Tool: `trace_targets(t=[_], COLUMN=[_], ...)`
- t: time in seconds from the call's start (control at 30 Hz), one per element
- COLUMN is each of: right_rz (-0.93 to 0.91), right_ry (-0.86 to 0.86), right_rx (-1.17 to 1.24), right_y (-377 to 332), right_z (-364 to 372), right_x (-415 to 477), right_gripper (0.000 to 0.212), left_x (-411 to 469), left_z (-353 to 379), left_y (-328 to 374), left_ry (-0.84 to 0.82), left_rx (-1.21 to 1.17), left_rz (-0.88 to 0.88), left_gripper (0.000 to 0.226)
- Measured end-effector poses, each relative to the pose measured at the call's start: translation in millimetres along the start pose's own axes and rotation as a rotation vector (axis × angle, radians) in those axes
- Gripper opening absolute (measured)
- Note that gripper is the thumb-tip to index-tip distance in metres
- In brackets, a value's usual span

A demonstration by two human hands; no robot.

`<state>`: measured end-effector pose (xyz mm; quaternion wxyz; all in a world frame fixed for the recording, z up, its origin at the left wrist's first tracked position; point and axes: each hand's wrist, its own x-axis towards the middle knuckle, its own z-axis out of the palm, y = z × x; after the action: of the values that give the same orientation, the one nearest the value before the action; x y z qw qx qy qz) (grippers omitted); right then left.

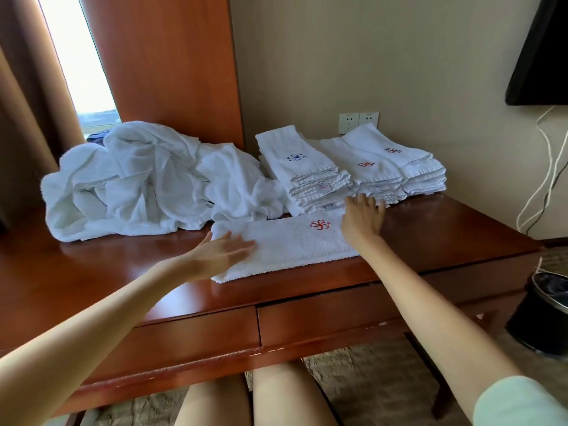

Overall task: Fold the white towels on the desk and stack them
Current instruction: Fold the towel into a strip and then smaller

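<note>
Roughly, by size:
Desk (430, 229): one, of red-brown wood, against a beige wall; all the towels lie on it.
Drawers (196, 333): two, side by side under the desk's front edge, both closed.
Heap (138, 179): one, of crumpled white towels, on the desk's rear left; how many towels are in it cannot be told.
Stacks (365, 173): three, of folded white towels, touching side by side at the rear right, just beside the heap.
TV (541, 50): one, black, on the wall at upper right, partly cut off by the frame.
Towel (292, 244): one, white, folded into a long strip, flat near the desk's front edge, before the heap and stacks.
Bin (541, 318): one, black, on the floor right of the desk.
Left hand (221, 253): open, fingers straight and blurred, lying flat on the towel's left end.
Right hand (362, 216): open, fingers spread, at the towel's right end; fingertips reach the foot of the stacks, contact unclear.
Cables (550, 167): at least two, white, hanging under the TV.
Sockets (359, 122): two, white, on the wall behind the stacks.
Logos (319, 225): four in view, one blue on the left stack, one red on each other stack, one red on the towel.
</note>
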<state>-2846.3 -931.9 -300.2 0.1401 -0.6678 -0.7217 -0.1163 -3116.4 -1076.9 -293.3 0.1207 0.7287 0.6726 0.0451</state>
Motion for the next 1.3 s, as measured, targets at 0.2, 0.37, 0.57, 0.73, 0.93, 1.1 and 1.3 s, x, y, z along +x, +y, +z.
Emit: trace_targets(t=[0.2, 0.37, 0.57, 0.73, 0.93, 1.1, 1.3], right_rz=[-0.522, -0.528, -0.41, -0.257, -0.108, -0.105, -0.116], right_ry=[0.063, -0.255, -0.236, -0.275, -0.343, -0.292, -0.201], right_rx=[0.415, 0.426, 0.307, 0.229, 0.324, 0.328, 0.45], right_y=[-99.8, -118.2, -69.4, -8.7, 19.5, 18.6, 19.2], right_z=[-12.8, 17.7, 28.4, 27.8, 28.7, 30.8, 30.0], right_x=[-34.6, -44.4, -34.3, -16.4, -8.8, -9.8, -12.9], right_gripper=[0.039, 0.044, 0.057, 0.061, 0.063, 0.061, 0.063], left_x=[32.3, 30.4, 30.6, 28.4, 17.7, 14.4, 10.5], left_z=[12.9, 36.1, 36.1, 32.3, 38.8, 40.3, 14.9], left_y=[14.8, 4.7, 4.7, 6.9, 7.5, 4.0, 4.4], left_ry=[0.217, 0.22, 0.231, 0.271, 0.531, 0.569, 0.708], left_rx=[0.181, 0.175, 0.139, 0.002, -0.381, -0.505, -1.045], left_rz=[-0.093, -0.184, -0.198, -0.226, -0.446, -0.502, -0.37], left_gripper=[0.051, 0.054, 0.055, 0.055, 0.073, 0.083, 0.083])
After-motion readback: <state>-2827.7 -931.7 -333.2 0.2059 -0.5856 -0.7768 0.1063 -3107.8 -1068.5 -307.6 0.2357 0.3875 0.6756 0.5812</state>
